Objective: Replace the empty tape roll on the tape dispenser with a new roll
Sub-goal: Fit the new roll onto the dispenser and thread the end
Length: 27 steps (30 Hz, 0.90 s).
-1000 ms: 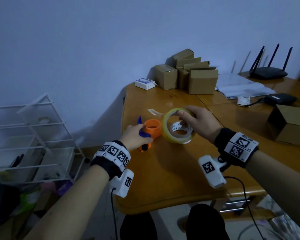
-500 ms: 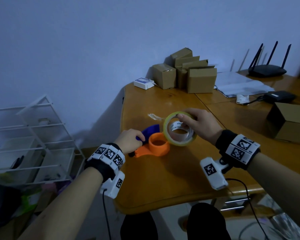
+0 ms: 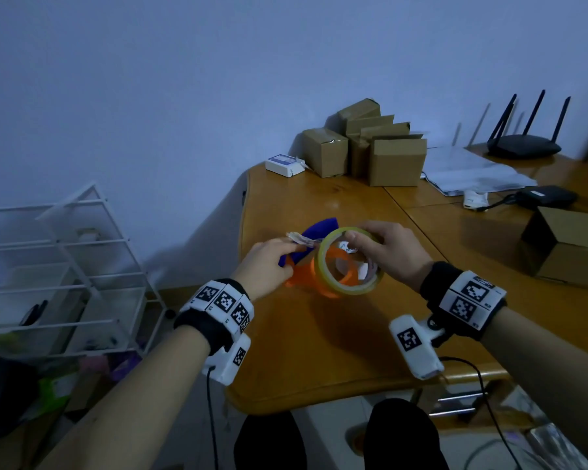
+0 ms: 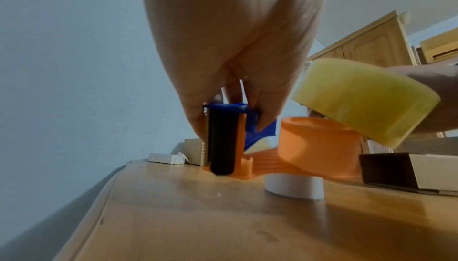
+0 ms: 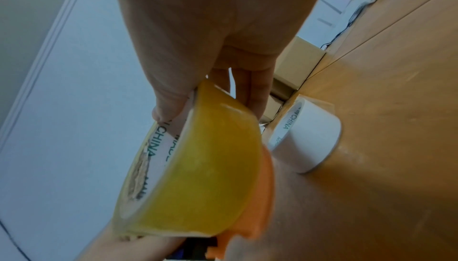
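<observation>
The roll (image 3: 348,261) is now tilting over the dispenser's (image 3: 314,271) hub. The right hand (image 3: 386,254) is pinching the roll; the left hand (image 3: 269,262) is gripping the dispenser's near-left end.

The tape roll (image 3: 348,262) is translucent yellow with a white inner core printed in dark green letters. The dispenser (image 4: 317,147) is orange, with a blue handle (image 3: 314,237) and a black roller (image 4: 221,141). The empty core (image 5: 307,138) is white with the same dark lettering. The bench (image 3: 319,351) is honey-brown wood. The wristbands (image 3: 223,308) are black with white blocks bearing black-and-white square codes. The boxes (image 3: 396,161) are plain brown cardboard, the router (image 3: 523,144) black, the rack (image 3: 65,266) white, the wall (image 3: 184,79) pale blue-grey
</observation>
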{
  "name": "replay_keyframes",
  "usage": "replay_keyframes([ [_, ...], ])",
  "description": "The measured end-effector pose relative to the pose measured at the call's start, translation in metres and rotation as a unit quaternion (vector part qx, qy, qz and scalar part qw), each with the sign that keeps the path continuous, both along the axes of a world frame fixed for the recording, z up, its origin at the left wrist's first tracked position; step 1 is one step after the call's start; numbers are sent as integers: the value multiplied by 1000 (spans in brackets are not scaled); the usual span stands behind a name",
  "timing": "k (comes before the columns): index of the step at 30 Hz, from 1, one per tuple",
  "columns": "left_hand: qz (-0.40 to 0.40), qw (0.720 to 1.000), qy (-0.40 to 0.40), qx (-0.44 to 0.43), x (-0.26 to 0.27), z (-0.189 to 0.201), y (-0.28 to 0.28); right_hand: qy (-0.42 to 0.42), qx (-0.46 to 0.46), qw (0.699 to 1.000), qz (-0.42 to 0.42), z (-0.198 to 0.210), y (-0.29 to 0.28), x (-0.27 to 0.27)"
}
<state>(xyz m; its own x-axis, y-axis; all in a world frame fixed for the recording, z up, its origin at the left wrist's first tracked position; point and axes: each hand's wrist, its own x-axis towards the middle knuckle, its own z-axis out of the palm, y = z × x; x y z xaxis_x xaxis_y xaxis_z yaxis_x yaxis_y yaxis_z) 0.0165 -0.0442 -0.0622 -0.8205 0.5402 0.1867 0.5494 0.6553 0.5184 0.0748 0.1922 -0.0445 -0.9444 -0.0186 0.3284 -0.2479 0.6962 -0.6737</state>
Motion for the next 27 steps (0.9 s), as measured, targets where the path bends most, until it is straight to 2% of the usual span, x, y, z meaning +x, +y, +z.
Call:
replay_keyframes([
  [5, 14, 998, 44, 48, 4, 6, 0, -9, -30, 999, -10, 3, -4, 3],
  [14, 51, 983, 128, 122, 8, 9, 7, 45, -71, 995, -48, 4, -9, 2],
  [21, 46, 986, 104, 121, 4, -2, 6, 45, -136, 989, -34, 2, -12, 2],
  [27, 43, 982, 74, 167, 5, 0, 6, 62, -154, 986, -25, 3, -18, 4],
])
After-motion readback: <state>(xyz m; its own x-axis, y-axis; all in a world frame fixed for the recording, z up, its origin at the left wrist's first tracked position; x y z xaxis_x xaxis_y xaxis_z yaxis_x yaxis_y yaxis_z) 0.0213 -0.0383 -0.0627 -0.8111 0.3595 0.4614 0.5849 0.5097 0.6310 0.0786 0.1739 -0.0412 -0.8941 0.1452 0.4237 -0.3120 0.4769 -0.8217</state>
